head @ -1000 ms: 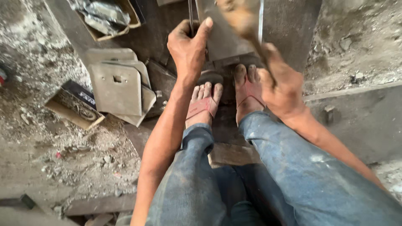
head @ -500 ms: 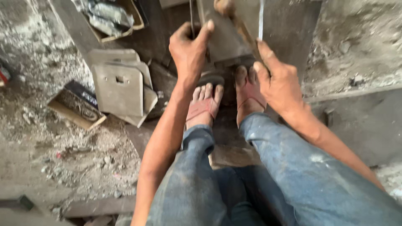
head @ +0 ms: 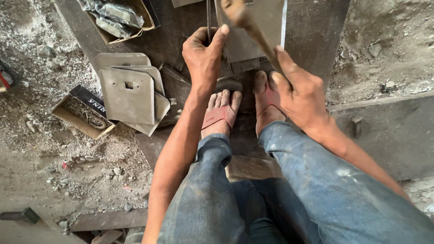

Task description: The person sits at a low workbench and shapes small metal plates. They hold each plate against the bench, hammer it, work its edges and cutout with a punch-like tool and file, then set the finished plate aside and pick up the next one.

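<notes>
My left hand (head: 204,56) is closed around a thin metal rod (head: 208,16) that stands upright on a grey metal plate (head: 253,34). My right hand (head: 300,92) grips the wooden handle of a hammer (head: 246,22), whose head points up and left over the plate. My two feet in red sandals (head: 220,116) rest on the plate's near edge, just below both hands. My knees in dusty blue jeans fill the bottom of the view.
A stack of grey metal plates with square holes (head: 129,92) lies to the left. An open cardboard box (head: 83,115) sits beside it, and another box with wrapped parts (head: 120,18) at top left. The dirt floor holds rubble. A concrete ledge (head: 384,131) runs at right.
My right hand has shifted left and lower with the hammer handle. My left hand keeps its hold on the rod. The view has drifted slightly.
</notes>
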Action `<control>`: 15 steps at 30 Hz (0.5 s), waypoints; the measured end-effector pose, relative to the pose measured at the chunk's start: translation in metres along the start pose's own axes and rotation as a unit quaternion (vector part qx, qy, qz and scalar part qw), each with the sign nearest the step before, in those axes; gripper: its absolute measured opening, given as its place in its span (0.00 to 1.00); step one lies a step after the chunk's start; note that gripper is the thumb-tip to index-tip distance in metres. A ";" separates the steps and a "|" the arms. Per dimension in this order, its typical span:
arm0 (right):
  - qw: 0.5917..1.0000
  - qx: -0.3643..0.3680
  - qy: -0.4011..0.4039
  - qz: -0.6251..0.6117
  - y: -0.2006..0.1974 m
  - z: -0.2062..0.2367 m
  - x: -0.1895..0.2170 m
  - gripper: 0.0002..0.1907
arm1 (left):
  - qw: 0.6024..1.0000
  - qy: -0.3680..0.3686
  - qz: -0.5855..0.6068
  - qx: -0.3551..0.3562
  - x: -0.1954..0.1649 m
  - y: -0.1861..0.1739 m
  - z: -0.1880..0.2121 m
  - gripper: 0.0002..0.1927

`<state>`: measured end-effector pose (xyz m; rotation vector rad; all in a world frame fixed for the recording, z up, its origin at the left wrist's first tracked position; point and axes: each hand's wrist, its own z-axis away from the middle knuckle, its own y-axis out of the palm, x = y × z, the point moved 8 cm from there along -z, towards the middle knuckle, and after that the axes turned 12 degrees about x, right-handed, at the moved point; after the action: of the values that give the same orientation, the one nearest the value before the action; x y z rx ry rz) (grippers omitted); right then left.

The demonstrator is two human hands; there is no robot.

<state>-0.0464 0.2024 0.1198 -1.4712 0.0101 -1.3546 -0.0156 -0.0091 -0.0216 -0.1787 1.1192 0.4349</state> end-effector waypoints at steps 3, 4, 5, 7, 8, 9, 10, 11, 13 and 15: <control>0.998 0.037 0.041 0.043 0.004 -0.007 -0.006 0.26 | 1.000 -0.014 -0.004 -0.008 -0.003 0.000 0.001 0.15; 0.997 0.034 0.062 0.027 0.003 -0.006 -0.008 0.26 | 1.000 -0.010 -0.017 -0.011 -0.005 -0.001 0.002 0.16; 0.996 0.035 0.085 0.008 0.003 -0.006 -0.013 0.25 | 0.999 -0.009 -0.033 -0.014 -0.006 -0.001 0.002 0.16; 0.999 0.007 0.033 0.009 -0.002 -0.005 -0.004 0.23 | 1.000 -0.010 -0.003 -0.004 -0.006 0.000 0.002 0.17; 1.000 -0.009 0.002 0.008 -0.004 -0.006 0.000 0.22 | 1.000 -0.006 0.011 -0.001 -0.006 0.000 0.002 0.17; 1.000 0.003 0.011 0.017 -0.002 -0.006 0.000 0.23 | 1.000 -0.007 -0.012 -0.008 -0.006 -0.002 0.002 0.17; 0.999 0.010 0.019 0.027 -0.001 -0.007 -0.002 0.24 | 0.999 -0.004 -0.033 -0.012 -0.007 -0.002 0.001 0.17; 0.999 0.017 0.028 0.040 0.001 -0.008 -0.003 0.26 | 0.999 0.000 -0.052 -0.014 -0.008 -0.002 0.001 0.17; 0.998 0.010 0.062 0.013 -0.001 -0.008 -0.008 0.25 | 0.998 0.014 -0.055 -0.012 -0.010 -0.001 -0.001 0.17; 0.997 0.018 0.071 0.003 0.001 -0.007 -0.008 0.24 | 0.999 0.003 -0.049 -0.014 -0.008 -0.002 0.000 0.16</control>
<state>-0.0540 0.2022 0.1122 -1.3413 0.0816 -1.4451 -0.0178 -0.0126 -0.0141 -0.2583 1.1061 0.3626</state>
